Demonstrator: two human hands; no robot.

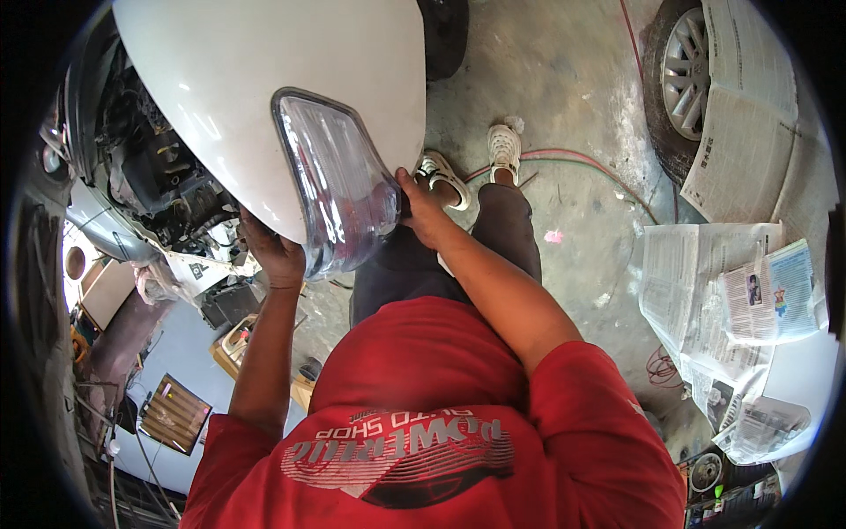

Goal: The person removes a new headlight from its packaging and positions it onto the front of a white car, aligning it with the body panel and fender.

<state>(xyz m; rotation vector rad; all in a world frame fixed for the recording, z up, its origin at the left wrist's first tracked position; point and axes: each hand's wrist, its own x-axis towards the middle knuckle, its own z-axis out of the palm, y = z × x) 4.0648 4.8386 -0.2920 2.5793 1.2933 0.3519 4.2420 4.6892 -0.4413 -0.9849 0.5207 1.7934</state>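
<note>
A clear headlight [330, 176] with a dark rubber edge sits in the corner of a white car fender [352, 44], and red reflections show in its lens. My right hand [421, 207] grips the headlight's right edge, thumb on the outside and the other fingers hidden behind it. At the lower left corner of the lamp, my left hand [273, 251] is curled round the edge where the lamp meets the fender tip. Its fingertips are partly out of sight by the engine bay [163, 167].
A red hose [573, 154] curves over the concrete floor [564, 273] beside my shoes. To the right are a wheel [683, 79] and newspaper sheets [705, 273] covering another vehicle. A wooden stool-like piece [231, 348] and a blue-white panel [181, 339] lie at the left.
</note>
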